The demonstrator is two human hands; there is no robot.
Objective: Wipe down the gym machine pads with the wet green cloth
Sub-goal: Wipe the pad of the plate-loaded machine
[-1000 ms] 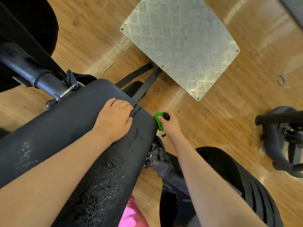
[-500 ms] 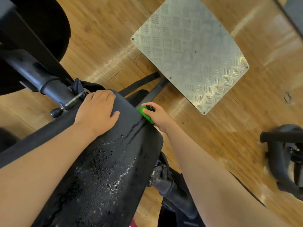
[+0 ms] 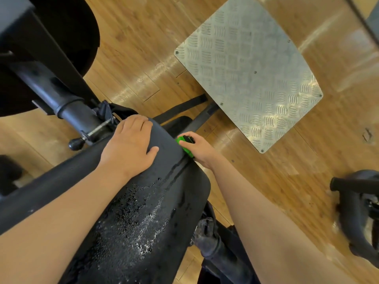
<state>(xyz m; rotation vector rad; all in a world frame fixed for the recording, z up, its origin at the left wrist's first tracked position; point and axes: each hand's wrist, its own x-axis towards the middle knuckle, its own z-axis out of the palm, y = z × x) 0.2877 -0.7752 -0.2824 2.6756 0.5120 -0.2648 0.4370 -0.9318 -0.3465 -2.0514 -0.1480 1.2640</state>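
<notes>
While L hand (image 3: 131,146) flat on pad (image 3: 164,201), fingers (image 3: 135,124) together | R hand (image 3: 202,150) fingers (image 3: 190,136) clamp green cloth (image 3: 184,148)

The pad (image 3: 143,212) under my arms is matte black, flecked on its near half with whitish wet speckles, and the green cloth (image 3: 184,148) at its right edge is a bright, plain green. Beyond the pad's far end the footplate (image 3: 246,74) is dull silver with a raised tread pattern of short ribbed bars set crosswise to each other. The floor (image 3: 133,37) around the pad is honey-brown wood planks with darker grain.
</notes>
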